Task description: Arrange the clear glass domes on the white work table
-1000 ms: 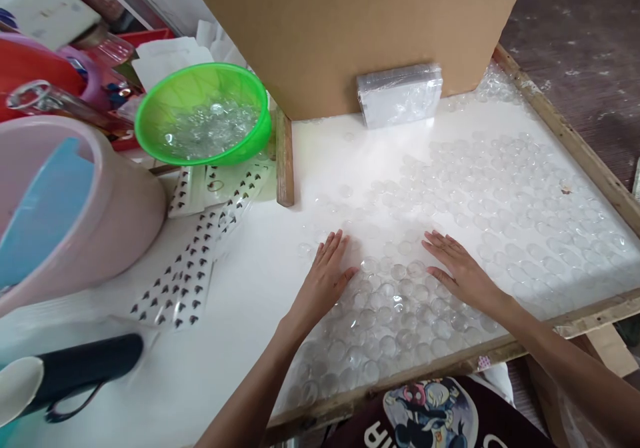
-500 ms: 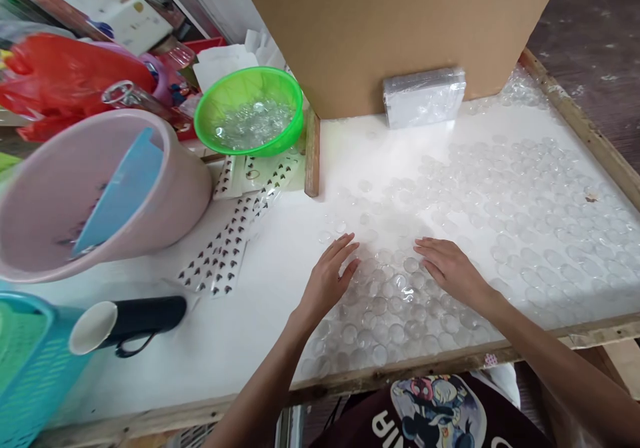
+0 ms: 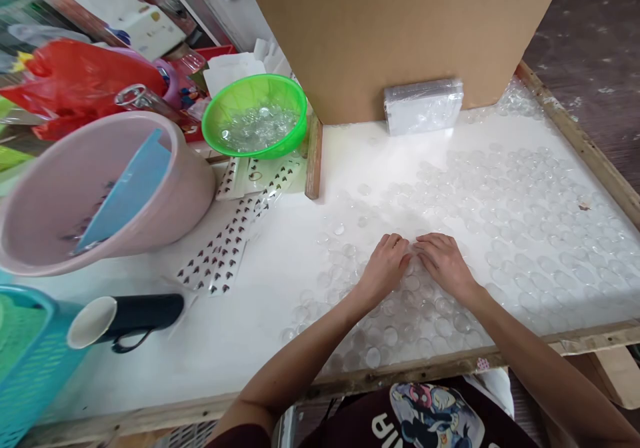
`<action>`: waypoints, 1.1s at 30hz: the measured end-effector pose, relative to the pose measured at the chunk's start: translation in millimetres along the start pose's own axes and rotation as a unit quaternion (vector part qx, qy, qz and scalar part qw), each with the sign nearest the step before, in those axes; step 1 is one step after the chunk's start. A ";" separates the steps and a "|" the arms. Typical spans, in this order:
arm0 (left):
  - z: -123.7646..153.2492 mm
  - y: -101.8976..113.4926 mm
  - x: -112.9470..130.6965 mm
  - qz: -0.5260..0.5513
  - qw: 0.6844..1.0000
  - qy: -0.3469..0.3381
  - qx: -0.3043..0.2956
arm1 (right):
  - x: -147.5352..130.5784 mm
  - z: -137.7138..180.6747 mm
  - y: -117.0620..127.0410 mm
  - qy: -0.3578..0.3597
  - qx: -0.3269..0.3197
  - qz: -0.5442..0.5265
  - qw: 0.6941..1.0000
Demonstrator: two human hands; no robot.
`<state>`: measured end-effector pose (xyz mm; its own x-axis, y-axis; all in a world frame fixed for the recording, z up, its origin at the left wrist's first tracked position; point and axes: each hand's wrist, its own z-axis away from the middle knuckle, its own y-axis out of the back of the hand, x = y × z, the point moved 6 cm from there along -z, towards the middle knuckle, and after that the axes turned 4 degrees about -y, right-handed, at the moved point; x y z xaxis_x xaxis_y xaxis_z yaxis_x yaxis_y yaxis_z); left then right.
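Several clear glass domes [image 3: 525, 215] lie spread over a white board [image 3: 260, 328] inside a wooden frame [image 3: 425, 368]. My left hand [image 3: 384, 267] and my right hand [image 3: 443, 261] rest side by side on the domes near the front edge. Their fingertips meet and the fingers of both are curled down over a small heap of domes. What lies under the fingers is hidden.
A cardboard box [image 3: 400, 28] stands at the back with a wrapped packet [image 3: 423, 105] against it. On the left are a green bowl [image 3: 293, 101] of domes, a pink bucket [image 3: 185, 181] with a blue scoop [image 3: 125, 195], sticker sheets [image 3: 225, 251], a black mug [image 3: 145, 311] and a teal basket [image 3: 25, 368].
My hands were flat and apart on the domes. They have slid together until the fingertips touch, and the fingers have curled. The view has shifted left.
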<state>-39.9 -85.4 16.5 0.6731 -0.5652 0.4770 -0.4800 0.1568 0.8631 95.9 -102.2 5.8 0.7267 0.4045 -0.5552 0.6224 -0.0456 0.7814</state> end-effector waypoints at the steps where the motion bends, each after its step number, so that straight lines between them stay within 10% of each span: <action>1: -2.0 -2.5 -0.7 -0.006 1.000 0.003 -0.006 | 0.4 -0.9 -1.3 -0.003 -0.003 0.007 1.000; 19: 8.5 3.9 -18.4 0.073 0.994 0.073 0.023 | 4.8 -4.9 -12.6 -0.036 0.008 -0.029 0.999; 33: -1.0 38.2 -89.2 -0.057 0.989 0.094 0.102 | 14.0 0.5 -7.9 -0.055 0.062 -0.049 0.995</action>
<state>-117.8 -28.2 7.1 0.8135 -0.4055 0.4168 -0.4849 -0.0775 0.8711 101.3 -96.5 -8.3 0.6843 0.3100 -0.6601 0.7178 -0.1264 0.6847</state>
